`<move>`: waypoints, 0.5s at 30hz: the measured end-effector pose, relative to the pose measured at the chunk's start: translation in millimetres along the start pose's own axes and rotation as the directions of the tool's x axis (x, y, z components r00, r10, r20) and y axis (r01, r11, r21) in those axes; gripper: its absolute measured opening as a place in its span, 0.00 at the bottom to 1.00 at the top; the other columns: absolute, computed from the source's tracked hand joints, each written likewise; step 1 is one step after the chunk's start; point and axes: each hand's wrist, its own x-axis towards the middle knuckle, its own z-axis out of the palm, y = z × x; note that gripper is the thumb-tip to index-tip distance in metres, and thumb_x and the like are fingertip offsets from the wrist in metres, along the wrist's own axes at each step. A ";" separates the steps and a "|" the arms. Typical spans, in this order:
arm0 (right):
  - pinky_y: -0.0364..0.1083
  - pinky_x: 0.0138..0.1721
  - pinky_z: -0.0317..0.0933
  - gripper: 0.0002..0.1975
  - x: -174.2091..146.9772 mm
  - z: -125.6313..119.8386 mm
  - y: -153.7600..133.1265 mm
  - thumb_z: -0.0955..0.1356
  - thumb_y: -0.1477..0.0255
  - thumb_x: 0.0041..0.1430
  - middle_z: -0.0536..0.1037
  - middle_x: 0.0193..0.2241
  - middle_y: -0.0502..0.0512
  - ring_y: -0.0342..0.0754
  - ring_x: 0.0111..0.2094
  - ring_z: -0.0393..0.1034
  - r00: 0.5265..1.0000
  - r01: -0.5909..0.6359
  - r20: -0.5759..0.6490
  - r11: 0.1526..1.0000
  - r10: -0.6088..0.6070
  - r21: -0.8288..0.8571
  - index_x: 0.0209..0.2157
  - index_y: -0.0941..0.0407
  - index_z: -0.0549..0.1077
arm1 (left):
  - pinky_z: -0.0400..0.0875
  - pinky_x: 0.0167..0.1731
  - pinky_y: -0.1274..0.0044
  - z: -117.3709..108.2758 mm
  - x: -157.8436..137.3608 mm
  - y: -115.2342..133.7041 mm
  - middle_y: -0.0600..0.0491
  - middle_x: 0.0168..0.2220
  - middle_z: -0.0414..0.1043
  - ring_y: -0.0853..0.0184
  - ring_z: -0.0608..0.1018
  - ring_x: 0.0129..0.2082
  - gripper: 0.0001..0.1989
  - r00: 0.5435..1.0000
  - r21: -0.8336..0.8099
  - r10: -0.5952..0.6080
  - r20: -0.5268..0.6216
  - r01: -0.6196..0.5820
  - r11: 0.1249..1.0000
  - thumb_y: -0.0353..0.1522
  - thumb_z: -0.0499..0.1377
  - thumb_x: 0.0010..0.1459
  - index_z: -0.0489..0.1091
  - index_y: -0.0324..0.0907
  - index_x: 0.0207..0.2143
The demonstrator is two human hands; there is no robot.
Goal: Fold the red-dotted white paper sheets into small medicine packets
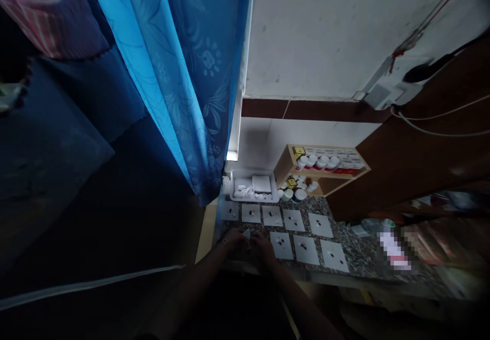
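Note:
Close to the counter's front edge, my left hand (231,237) and my right hand (261,244) hold a small piece of white paper (247,233) between them, and it looks partly folded. Fingers of both hands are closed at the paper; the dim light hides their detail. Around them, white paper squares lie flat in two rows, each bearing several small dark and pale pills. One paper square (250,218) lies just beyond my hands. Another square (282,252) is right beside my right hand.
A white plastic tray (231,189) behind the squares holds small folded packets and a stack of paper. Right of it stands a wooden shelf (366,165) with boxes and white bottles (321,163). A blue curtain (214,100) hangs at left. A plastic bottle (371,225) lies at right.

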 end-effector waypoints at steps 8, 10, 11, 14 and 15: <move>0.42 0.32 0.60 0.09 0.6 -4.4 -7.3 0.62 0.76 0.54 0.72 0.34 0.55 0.46 0.34 0.68 1.000 -0.005 -0.029 1.000 0.005 0.009 0.32 0.54 0.72 | 0.62 0.28 0.78 -4.6 -5.0 12.3 0.58 0.17 0.67 0.71 0.68 0.21 0.07 0.994 0.138 -0.079 0.079 0.067 0.988 0.20 0.61 0.33 0.71 0.35 0.20; 0.42 0.32 0.60 0.08 -0.3 -6.3 -7.6 0.61 0.75 0.55 0.72 0.34 0.55 0.46 0.34 0.68 0.998 -0.001 -0.067 1.000 -0.001 -0.026 0.32 0.54 0.72 | 0.63 0.28 0.78 -0.2 -5.8 11.5 0.57 0.17 0.66 0.72 0.68 0.21 0.05 0.988 0.091 -0.118 0.097 0.110 0.990 0.21 0.61 0.34 0.70 0.35 0.19; 0.41 0.32 0.59 0.09 -1.0 -7.0 -7.7 0.61 0.75 0.55 0.72 0.34 0.54 0.46 0.34 0.68 0.996 0.000 -0.087 0.999 -0.004 -0.045 0.32 0.54 0.72 | 0.64 0.28 0.78 2.5 -6.1 10.9 0.57 0.16 0.66 0.72 0.69 0.21 0.04 0.988 0.072 -0.125 0.090 0.119 0.990 0.22 0.61 0.35 0.69 0.35 0.18; 0.41 0.30 0.59 0.09 -3.7 -8.0 -7.4 0.61 0.75 0.55 0.73 0.33 0.53 0.45 0.33 0.68 0.992 0.011 -0.128 0.996 -0.022 -0.085 0.32 0.53 0.73 | 0.65 0.28 0.78 9.5 -7.3 9.5 0.55 0.18 0.67 0.71 0.70 0.22 0.05 0.998 0.045 -0.066 0.005 0.066 0.997 0.22 0.61 0.36 0.69 0.34 0.21; 0.40 0.29 0.58 0.09 -4.5 -8.0 -7.1 0.61 0.75 0.55 0.73 0.32 0.53 0.45 0.32 0.68 0.991 0.016 -0.133 0.996 -0.028 -0.088 0.32 0.53 0.73 | 0.65 0.28 0.78 10.9 -7.7 9.5 0.55 0.19 0.68 0.70 0.71 0.22 0.07 0.999 0.051 -0.031 -0.035 0.033 0.998 0.22 0.61 0.35 0.70 0.33 0.23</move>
